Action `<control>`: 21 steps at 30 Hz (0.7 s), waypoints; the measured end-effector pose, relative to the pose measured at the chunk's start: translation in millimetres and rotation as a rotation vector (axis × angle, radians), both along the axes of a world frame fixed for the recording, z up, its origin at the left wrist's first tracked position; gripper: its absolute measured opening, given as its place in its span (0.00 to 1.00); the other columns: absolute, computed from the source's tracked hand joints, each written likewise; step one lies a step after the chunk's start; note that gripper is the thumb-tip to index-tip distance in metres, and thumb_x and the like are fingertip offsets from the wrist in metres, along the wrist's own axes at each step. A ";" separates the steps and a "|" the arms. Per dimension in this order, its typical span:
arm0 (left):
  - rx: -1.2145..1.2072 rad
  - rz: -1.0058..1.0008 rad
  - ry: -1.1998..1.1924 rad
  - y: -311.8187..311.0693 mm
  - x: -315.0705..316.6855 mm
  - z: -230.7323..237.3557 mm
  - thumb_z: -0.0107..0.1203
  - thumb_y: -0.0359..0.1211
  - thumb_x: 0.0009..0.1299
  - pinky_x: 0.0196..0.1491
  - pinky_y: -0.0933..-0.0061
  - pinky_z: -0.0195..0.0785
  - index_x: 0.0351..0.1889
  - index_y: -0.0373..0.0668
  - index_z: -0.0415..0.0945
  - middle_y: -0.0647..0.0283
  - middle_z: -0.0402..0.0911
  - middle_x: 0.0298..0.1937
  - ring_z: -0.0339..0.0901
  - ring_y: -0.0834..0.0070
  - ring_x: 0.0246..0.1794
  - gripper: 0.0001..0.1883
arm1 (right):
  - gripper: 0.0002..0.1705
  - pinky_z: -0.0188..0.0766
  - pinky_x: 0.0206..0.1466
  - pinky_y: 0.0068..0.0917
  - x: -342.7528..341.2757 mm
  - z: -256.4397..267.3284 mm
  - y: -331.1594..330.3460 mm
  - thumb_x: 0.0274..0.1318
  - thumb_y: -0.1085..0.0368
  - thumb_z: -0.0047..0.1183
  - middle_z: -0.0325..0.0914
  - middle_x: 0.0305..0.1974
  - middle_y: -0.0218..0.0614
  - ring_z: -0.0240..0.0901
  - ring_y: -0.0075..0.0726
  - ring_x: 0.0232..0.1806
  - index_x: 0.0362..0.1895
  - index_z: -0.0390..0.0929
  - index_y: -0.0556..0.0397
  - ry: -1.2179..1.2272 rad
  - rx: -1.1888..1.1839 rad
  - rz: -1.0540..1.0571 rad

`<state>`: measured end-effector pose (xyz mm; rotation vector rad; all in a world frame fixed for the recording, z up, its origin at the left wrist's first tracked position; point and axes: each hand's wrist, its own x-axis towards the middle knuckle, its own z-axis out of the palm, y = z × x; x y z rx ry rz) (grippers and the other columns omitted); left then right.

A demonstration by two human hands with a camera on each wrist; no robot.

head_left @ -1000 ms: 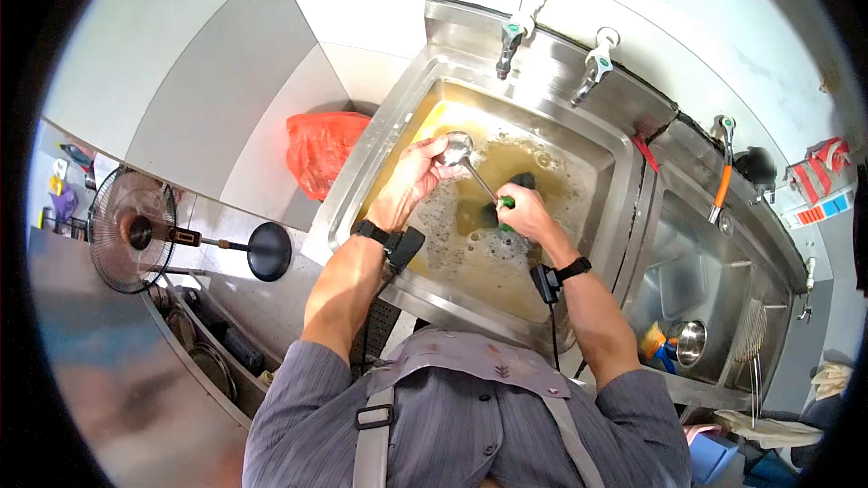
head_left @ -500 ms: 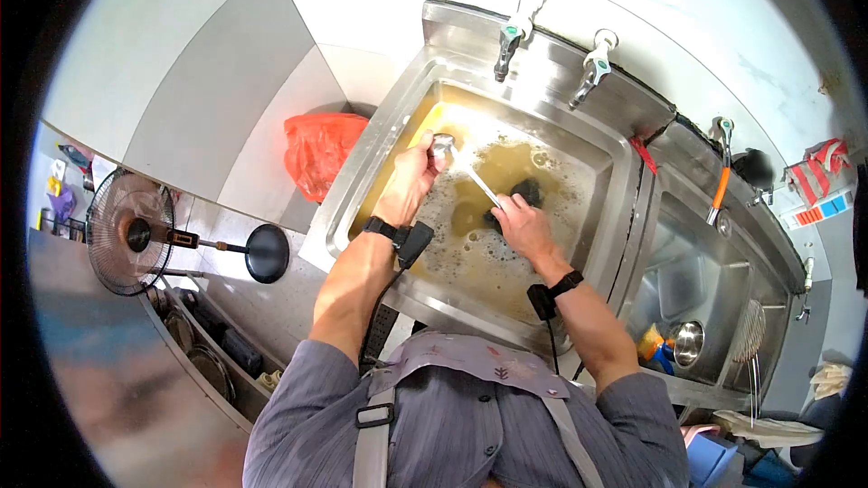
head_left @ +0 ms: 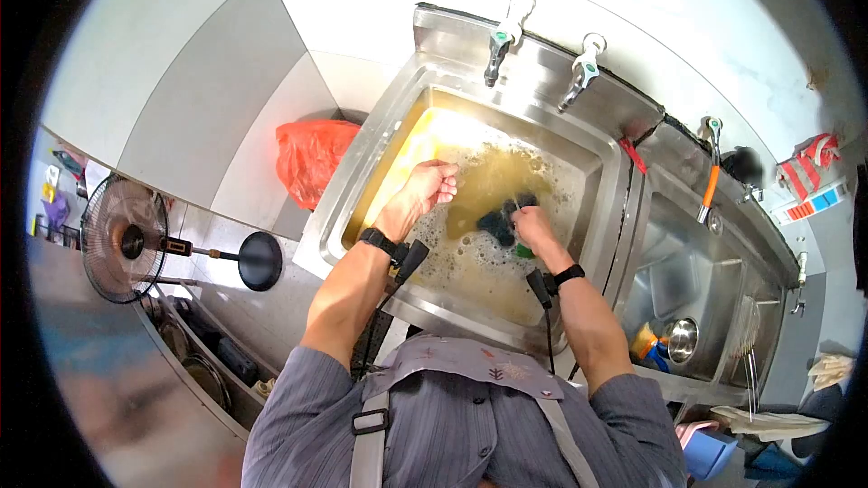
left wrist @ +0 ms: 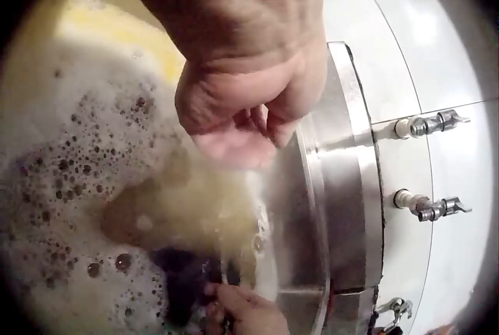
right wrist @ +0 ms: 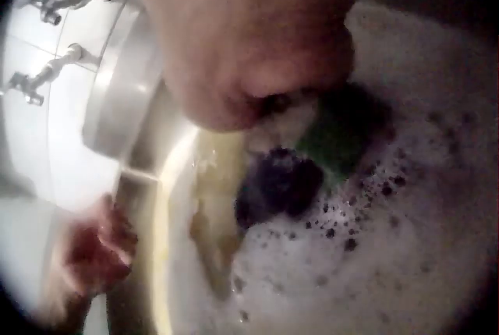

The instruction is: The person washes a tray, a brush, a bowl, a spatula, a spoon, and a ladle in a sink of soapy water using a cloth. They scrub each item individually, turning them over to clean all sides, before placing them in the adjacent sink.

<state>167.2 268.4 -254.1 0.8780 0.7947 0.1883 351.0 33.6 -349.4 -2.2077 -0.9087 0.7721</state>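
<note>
My left hand [head_left: 425,188] hovers above the left part of the soapy sink, its fingers loosely curled; the left wrist view shows nothing between the fingers. Low over the water, my right hand [head_left: 538,228] is curled round a green scouring pad [right wrist: 335,140], part of which sticks out below the fingers. A dark, soft-looking lump [head_left: 493,228] lies in the water right beside that hand. Murky, yellowish water with foam [head_left: 434,262] fills the steel sink [head_left: 592,199]. The ladle does not show clearly; blur and the right hand hide that spot.
Two taps [head_left: 499,50] [head_left: 583,72] stand on the wall behind the sink. To the right, a second steel sink [head_left: 665,253] holds a metal bowl [head_left: 683,341] and a brush [head_left: 644,342]. A red plastic bag [head_left: 312,158] sits left of the sink, near a fan [head_left: 127,239].
The left hand held the ladle's bowl earlier and has let go. The right hand, earlier on the ladle's handle, has moved slightly right and down beside the dark lump.
</note>
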 end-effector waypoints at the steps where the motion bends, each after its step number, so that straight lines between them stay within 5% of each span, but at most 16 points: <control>1: 0.000 0.006 -0.004 0.4 -2.3 0.2 0.59 0.31 0.76 0.23 0.73 0.72 0.50 0.40 0.74 0.68 0.77 0.26 0.75 0.76 0.21 0.09 | 0.16 0.70 0.40 0.56 -4.9 10.9 -0.2 0.69 0.59 0.53 0.80 0.33 0.60 0.78 0.69 0.37 0.36 0.78 0.63 -0.036 0.016 -0.032; 7: 0.082 -0.002 0.060 -3.9 -6.6 -1.0 0.60 0.31 0.75 0.25 0.73 0.75 0.51 0.40 0.74 0.67 0.78 0.28 0.77 0.76 0.22 0.10 | 0.16 0.73 0.33 0.50 -43.2 93.5 -7.9 0.71 0.63 0.50 0.81 0.31 0.55 0.79 0.63 0.32 0.31 0.75 0.63 -0.693 0.171 0.045; 11: 0.117 -0.093 0.017 -16.0 -0.7 -5.0 0.58 0.32 0.75 0.32 0.73 0.78 0.56 0.38 0.75 0.65 0.82 0.35 0.81 0.75 0.29 0.14 | 0.16 0.72 0.31 0.48 -53.7 95.9 -3.5 0.70 0.61 0.52 0.81 0.29 0.53 0.78 0.60 0.29 0.33 0.76 0.61 -0.707 0.429 0.045; 14: 0.271 -0.209 0.097 -37.5 4.2 15.7 0.59 0.36 0.76 0.45 0.68 0.80 0.64 0.37 0.75 0.60 0.85 0.47 0.83 0.71 0.43 0.21 | 0.15 0.71 0.31 0.43 -58.3 93.3 -2.2 0.70 0.59 0.54 0.76 0.23 0.45 0.75 0.49 0.25 0.37 0.79 0.59 -0.430 0.527 0.023; 16: 0.252 -0.217 0.073 -45.9 8.7 22.4 0.59 0.37 0.77 0.45 0.69 0.80 0.65 0.37 0.74 0.59 0.85 0.49 0.84 0.71 0.44 0.22 | 0.14 0.69 0.30 0.35 -57.3 94.4 -4.3 0.71 0.57 0.54 0.72 0.21 0.35 0.70 0.33 0.23 0.41 0.82 0.56 0.074 0.456 -0.015; 21: 0.222 -0.244 -0.003 -59.2 24.9 27.6 0.60 0.39 0.77 0.46 0.69 0.80 0.63 0.35 0.75 0.58 0.86 0.50 0.85 0.71 0.45 0.22 | 0.14 0.66 0.30 0.25 -62.3 99.8 -11.3 0.74 0.59 0.51 0.72 0.23 0.27 0.67 0.23 0.25 0.43 0.82 0.57 0.357 0.535 0.070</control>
